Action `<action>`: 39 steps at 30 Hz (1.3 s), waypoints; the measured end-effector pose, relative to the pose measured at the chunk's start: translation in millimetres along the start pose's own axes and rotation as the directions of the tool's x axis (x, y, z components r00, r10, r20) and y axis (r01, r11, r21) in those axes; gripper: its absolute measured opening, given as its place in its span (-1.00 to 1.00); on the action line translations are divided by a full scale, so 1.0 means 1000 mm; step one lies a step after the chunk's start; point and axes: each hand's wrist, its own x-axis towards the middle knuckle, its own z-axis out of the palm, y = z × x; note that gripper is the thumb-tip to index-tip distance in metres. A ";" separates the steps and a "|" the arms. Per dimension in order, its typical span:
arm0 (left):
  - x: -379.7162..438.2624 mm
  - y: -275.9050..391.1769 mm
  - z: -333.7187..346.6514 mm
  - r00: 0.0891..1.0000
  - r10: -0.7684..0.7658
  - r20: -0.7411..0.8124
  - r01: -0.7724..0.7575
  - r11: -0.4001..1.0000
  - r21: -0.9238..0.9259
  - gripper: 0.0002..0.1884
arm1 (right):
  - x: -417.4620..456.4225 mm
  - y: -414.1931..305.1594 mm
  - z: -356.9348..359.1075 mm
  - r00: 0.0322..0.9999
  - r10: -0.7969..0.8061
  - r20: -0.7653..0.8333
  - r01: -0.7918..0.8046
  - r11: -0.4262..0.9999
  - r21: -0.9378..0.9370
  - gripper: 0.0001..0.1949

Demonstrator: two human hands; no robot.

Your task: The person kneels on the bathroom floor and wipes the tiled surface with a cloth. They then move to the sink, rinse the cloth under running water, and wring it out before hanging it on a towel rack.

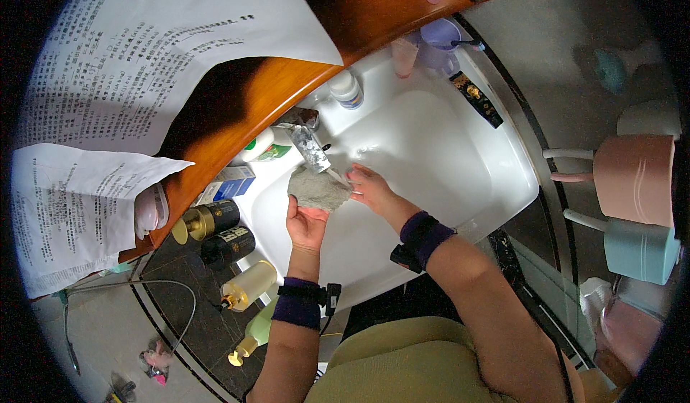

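Note:
My left hand (306, 227) holds a crumpled grey cloth (318, 190) from below, with the thumb on its near side. The cloth is under the spout of a metal faucet (310, 148) and hides part of the white sink basin (345, 263). A thin stream of water (338, 176) seems to run from the spout toward my right hand (372, 191). The right fingers are bent at the cloth's right edge; whether they pinch it is unclear. Both wrists wear dark bands with small black devices.
Pump bottles (249, 285) line the sink's left side. On the rim are a white bottle (346, 89), a purple cup (441, 44) and a black tube (476, 100). Printed sheets (135, 63) overhang a wooden shelf (307, 79). Pink (633, 179) and blue cups (639, 252) hang at right.

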 end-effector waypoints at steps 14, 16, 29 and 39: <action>0.026 -0.023 -0.013 0.989 -0.115 -0.089 0.141 0.904 0.404 -0.58 | -0.037 0.019 0.051 0.770 -0.599 0.220 0.507 0.365 -0.781 -0.44; 0.044 -0.018 -0.037 0.958 -0.270 0.095 0.242 0.942 0.233 -0.58 | -0.040 0.037 0.064 0.814 -0.548 0.194 0.445 0.373 -0.814 -0.44; 0.030 -0.054 0.010 0.960 -0.168 -0.222 0.234 0.920 0.315 -0.61 | -0.007 0.019 0.038 0.980 -0.183 0.079 0.192 0.758 -0.624 -0.34; 0.012 -0.054 0.007 0.969 -0.125 -0.214 0.200 0.905 0.375 -0.55 | -0.005 0.008 0.049 0.978 -0.202 -0.047 0.105 0.680 -0.725 -0.43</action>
